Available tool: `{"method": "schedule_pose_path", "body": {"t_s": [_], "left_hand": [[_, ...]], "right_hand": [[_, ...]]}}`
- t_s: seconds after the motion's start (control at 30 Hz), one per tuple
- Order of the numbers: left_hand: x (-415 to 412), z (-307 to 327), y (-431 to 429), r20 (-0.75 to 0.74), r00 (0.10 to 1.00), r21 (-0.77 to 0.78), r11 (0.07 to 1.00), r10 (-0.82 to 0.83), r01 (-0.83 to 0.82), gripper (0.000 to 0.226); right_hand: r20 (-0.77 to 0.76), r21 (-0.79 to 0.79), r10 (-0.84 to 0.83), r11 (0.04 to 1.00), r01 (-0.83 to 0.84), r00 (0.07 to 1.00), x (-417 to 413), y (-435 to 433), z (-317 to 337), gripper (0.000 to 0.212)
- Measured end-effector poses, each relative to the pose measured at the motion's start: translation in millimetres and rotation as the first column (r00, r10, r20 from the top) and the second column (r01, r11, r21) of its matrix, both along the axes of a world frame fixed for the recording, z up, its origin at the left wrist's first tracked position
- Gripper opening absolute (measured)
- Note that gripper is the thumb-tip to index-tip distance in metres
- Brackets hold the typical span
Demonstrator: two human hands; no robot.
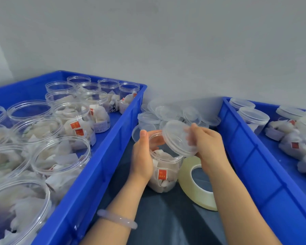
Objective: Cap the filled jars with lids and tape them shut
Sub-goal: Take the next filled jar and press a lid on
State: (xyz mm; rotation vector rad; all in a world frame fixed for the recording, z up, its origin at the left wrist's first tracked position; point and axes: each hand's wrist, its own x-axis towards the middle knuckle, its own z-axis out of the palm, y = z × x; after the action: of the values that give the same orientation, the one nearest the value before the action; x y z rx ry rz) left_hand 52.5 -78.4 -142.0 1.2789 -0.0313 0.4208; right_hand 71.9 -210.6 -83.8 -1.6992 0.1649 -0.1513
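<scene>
Bracelet [117, 219] on left wrist, nearest the lens. Left grip [142, 156] is wrapped round the jar [164, 172], which stands upright on the counter [166, 218] between two crates, filled, mouth uncovered. Right grip [208, 144] pinches a lid [177, 138], tilted at the jar's rim, not seated. Tape [186, 181] lies just right of the jar. Left crate [99, 165]: many open jars [60, 156], most filled. Right crate [254, 165]: several capped jars [253, 117]; tape on them too faint to tell. Spare lids [173, 112] piled behind. Judgement: partway through, with most of the batch left.
</scene>
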Motion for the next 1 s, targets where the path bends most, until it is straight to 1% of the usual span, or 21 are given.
{"method": "schedule_pose_path", "body": {"t_s": [0.07, 0.1, 0.13, 0.2, 0.23, 0.27, 0.3, 0.33, 0.4, 0.43, 0.47, 0.5, 0.57, 0.63, 0.73, 0.8, 0.9, 1.0], "left_hand": [[-1, -2, 2, -0.002, 0.999, -0.019, 0.999, -0.033, 0.033, 0.063], [-2, -3, 3, -0.01, 0.998, -0.043, 0.997, -0.058, 0.057, 0.066], [-2, -3, 5, -0.009, 0.997, -0.059, 0.995, -0.082, 0.081, 0.07], [-3, -4, 6, 0.007, 0.994, -0.046, 0.993, -0.113, 0.113, 0.073], [-3, -4, 5, 0.013, 0.993, -0.033, 0.993, -0.115, 0.115, 0.072], [-3, -5, 5, 0.015, 0.994, -0.027, 0.994, -0.107, 0.107, 0.07], [-3, -5, 5, 0.011, 0.996, -0.026, 0.995, -0.093, 0.094, 0.067], [-2, -6, 6, 0.001, 0.996, -0.027, 0.996, -0.084, 0.084, 0.065], [-2, -8, 7, -0.008, 0.996, -0.005, 0.996, -0.092, 0.092, 0.064], [-2, -9, 7, -0.004, 0.994, -0.001, 0.994, -0.106, 0.106, 0.065], [-3, -9, 7, 0.001, 0.993, -0.012, 0.993, -0.121, 0.121, 0.067], [-3, -10, 7, 0.006, 0.992, -0.023, 0.991, -0.128, 0.128, 0.07], [-2, -11, 7, 0.009, 0.993, -0.029, 0.992, -0.121, 0.122, 0.076], [-1, -13, 6, 0.013, 0.994, -0.051, 0.992, -0.111, 0.112, 0.073], [0, -12, 5, 0.022, 0.995, -0.077, 0.992, -0.099, 0.101, 0.064], [0, -12, 5, 0.013, 0.997, -0.084, 0.993, -0.078, 0.079, 0.061], [-2, -12, 5, 0.017, 1.0, -0.022, 1.0, -0.008, 0.008, 0.058], [-1, -16, 5, 0.025, 0.998, 0.001, 0.998, 0.064, -0.064, 0.057]], "right_hand": [[0.055, -0.105, 0.029, 0.994, -0.023, 0.998, -3, 11, -2, 0.023], [0.093, -0.134, 0.044, 0.991, -0.031, 0.995, -5, 17, -2, 0.019], [0.14, -0.141, 0.056, 0.989, -0.036, 0.989, -7, 21, -1, 0.018], [0.224, -0.083, 0.089, 0.994, -0.072, 0.97, -12, 26, 2, 0.016], [0.258, -0.066, 0.139, 0.99, -0.126, 0.956, -15, 27, 4, 0.015], [0.285, -0.09, 0.217, 0.976, -0.2, 0.934, -19, 27, 5, 0.013], [0.296, -0.167, 0.313, 0.947, -0.274, 0.902, -21, 27, 5, 0.009], [0.283, -0.288, 0.407, 0.9, -0.328, 0.869, -23, 25, 4, 0.012], [0.218, -0.537, 0.547, 0.759, -0.369, 0.808, -24, 19, 2, 0.045], [0.19, -0.593, 0.582, 0.71, -0.38, 0.79, -24, 15, 2, 0.062], [0.178, -0.609, 0.605, 0.688, -0.396, 0.776, -24, 12, 2, 0.072], [0.191, -0.605, 0.62, 0.685, -0.406, 0.761, -24, 11, 1, 0.074], [0.269, -0.566, 0.611, 0.726, -0.392, 0.744, -24, 11, -4, 0.066], [0.347, -0.537, 0.571, 0.771, -0.342, 0.744, -26, 16, -11, 0.055], [0.422, -0.524, 0.529, 0.805, -0.277, 0.736, -27, 20, -16, 0.049], [0.46, -0.524, 0.514, 0.815, -0.245, 0.724, -27, 21, -17, 0.048], [0.49, -0.534, 0.514, 0.815, -0.224, 0.704, -27, 21, -18, 0.048], [0.505, -0.541, 0.523, 0.811, -0.22, 0.686, -27, 21, -19, 0.049]]}}
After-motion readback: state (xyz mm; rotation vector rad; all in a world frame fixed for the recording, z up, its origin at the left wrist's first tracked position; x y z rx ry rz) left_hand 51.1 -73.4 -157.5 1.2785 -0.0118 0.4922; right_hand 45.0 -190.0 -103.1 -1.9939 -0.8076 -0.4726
